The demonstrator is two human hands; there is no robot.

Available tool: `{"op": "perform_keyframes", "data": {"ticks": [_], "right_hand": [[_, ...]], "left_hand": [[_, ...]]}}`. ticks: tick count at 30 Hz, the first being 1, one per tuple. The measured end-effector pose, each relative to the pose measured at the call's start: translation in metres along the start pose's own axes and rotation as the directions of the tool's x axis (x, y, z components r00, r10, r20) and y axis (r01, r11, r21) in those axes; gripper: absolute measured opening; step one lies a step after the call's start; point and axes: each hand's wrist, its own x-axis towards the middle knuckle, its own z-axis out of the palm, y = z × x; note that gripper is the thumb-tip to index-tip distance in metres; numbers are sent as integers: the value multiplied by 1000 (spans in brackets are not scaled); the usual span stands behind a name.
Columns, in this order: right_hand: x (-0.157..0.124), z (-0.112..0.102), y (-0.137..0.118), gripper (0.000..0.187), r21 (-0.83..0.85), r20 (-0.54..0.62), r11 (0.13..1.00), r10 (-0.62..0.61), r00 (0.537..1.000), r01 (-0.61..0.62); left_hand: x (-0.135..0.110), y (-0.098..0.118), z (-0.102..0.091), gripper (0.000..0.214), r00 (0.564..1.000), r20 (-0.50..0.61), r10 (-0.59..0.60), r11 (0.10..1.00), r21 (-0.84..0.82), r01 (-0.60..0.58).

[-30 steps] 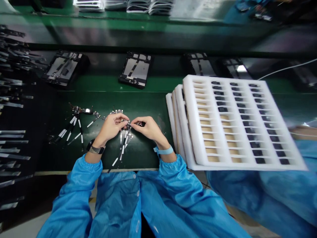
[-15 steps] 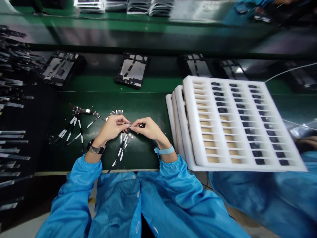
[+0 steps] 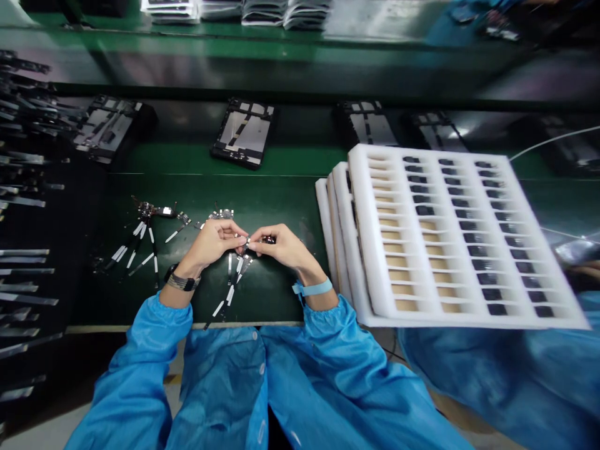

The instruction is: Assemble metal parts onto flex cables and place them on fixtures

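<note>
View shifted slightly; left hand (image 3: 210, 245), right hand (image 3: 282, 245) pinch small flex-cable connector (image 3: 246, 240).

A small circuit board (image 3: 246, 240) is being pinched at its tip between the left hand (image 3: 210, 245) and the right hand (image 3: 281, 247); its narrow black ribbon cables (image 3: 229, 292), banded with white, are fanning out and trailing down below the hands; a dark connector (image 3: 268, 240) is showing just beyond the right fingers.
</note>
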Motion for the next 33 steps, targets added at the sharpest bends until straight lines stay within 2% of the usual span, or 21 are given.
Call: {"op": "perform_keyframes", "data": {"ticks": [4, 6, 9, 12, 14, 17, 19, 21, 23, 24, 26, 28, 30, 33], "right_hand": [[1, -2, 1, 37, 19, 20, 1000, 9, 1000, -10], [1, -5, 1, 37, 37, -13, 999, 8, 1000, -8], [2, -9, 1, 37, 80, -226, 996, -9, 974, 27], [4, -12, 5, 34, 145, -464, 988, 16, 886, 58], [7, -12, 9, 35, 216, -527, 973, 52, 848, 75], [13, -11, 15, 37, 330, -527, 939, 100, 844, 94], [17, -11, 20, 39, 372, -514, 923, 111, 851, 104], [20, -11, 24, 41, 376, -503, 920, 102, 858, 111], [22, -11, 28, 45, 360, -486, 927, 93, 869, 102], [23, -11, 30, 47, 354, -480, 930, 95, 872, 94], [24, -11, 32, 53, 345, -482, 935, 100, 871, 83], [24, -11, 33, 56, 341, -496, 936, 99, 862, 89], [23, -11, 33, 53, 354, -491, 930, 93, 866, 100], [21, -10, 30, 48, 383, -437, 919, 87, 895, 98]], "left_hand": [[-2, 6, 0, 35, 1000, 12, -7, 1000, 22, 7], [-6, 16, -2, 33, 1000, 26, -4, 999, 37, 3], [-14, 44, -4, 29, 999, -24, 30, 998, 59, -29], [-7, 85, -5, 25, 979, -144, 145, 979, 164, -121], [17, 117, -10, 21, 924, -243, 296, 931, 291, -221], [80, 160, -26, 13, 759, -362, 541, 797, 509, -325], [129, 174, -40, 11, 682, -353, 641, 703, 627, -336], [170, 170, -53, 14, 637, -296, 712, 606, 718, -343], [193, 148, -62, 15, 656, -233, 718, 529, 795, -297], [198, 132, -65, 15, 694, -200, 692, 494, 832, -252], [196, 101, -71, 16, 783, -169, 599, 450, 880, -154], [185, 77, -75, 19, 821, -163, 547, 418, 903, -99], [170, 66, -78, 23, 821, -142, 553, 381, 919, -98], [146, 69, -83, 25, 801, -117, 587, 353, 928, -123]]}}
